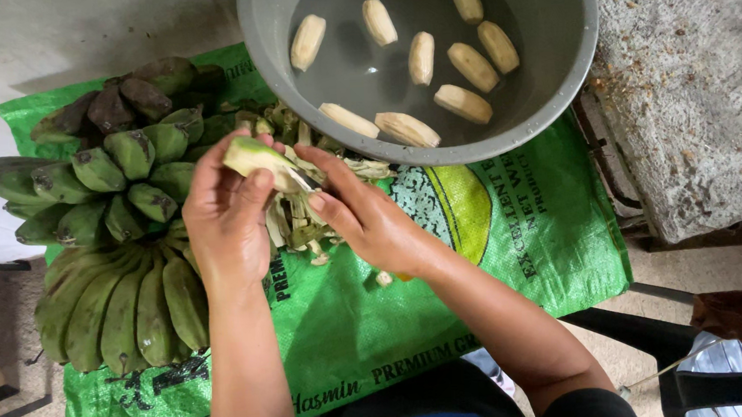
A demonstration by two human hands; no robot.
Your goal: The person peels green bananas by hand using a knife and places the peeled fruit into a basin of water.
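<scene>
Green woven sack [511,251] spread flat as work surface, printed face up, near edge cut off by frame. Grey basin [569,76] of water at top, resting on sack edge, nine peeled bananas [420,58] afloat; far rim out of frame; could likely tip or slosh if knocked by an elbow. Bunches of green bananas [116,250] stacked at left, top ones darkened; count unclear. Pile of peelings [303,213] between the hands, partly hidden; likely to scatter off the sack. Left hand [227,217] closed around half-peeled banana [252,154], held above the pile; wet flesh could slip from grip. Right hand [367,217] with fingers pinched at its peel; small blade possibly there, cannot tell; if so, risk of nicking left thumb.
</scene>
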